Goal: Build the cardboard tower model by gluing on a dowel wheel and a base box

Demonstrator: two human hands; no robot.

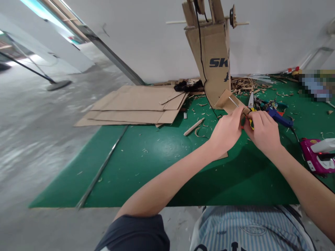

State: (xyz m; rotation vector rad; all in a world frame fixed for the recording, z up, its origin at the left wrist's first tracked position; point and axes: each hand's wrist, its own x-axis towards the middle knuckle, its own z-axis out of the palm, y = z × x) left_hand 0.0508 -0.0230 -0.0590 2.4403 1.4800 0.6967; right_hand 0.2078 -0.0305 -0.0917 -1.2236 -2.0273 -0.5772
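Between the two hands, a small yellow, black and red object (251, 123) is hiding behind bent fingers, so its shape is staying hard to make out. The tall brown cardboard structure (213, 62) is running out of the top of the view, and its dark printed lettering is wrapping out of sight at the right side. A magenta-and-white device (318, 158) is being cut off by the right edge, and a pixelated patch is covering things at the far right.

The left arm is reaching up and rightward; the left hand (227, 129) is pinching the near end of a small folded brown cardboard piece (225, 99), which is tilting up and left above the green tabletop (157, 167), in front of the structure's base. The right arm is angling in leftward; the right hand (263, 130) is curling its fingers beside the left, touching the yellow object, though I cannot tell whether it is pinching it. A blue glue gun (280, 117) is lying just beyond the right hand.
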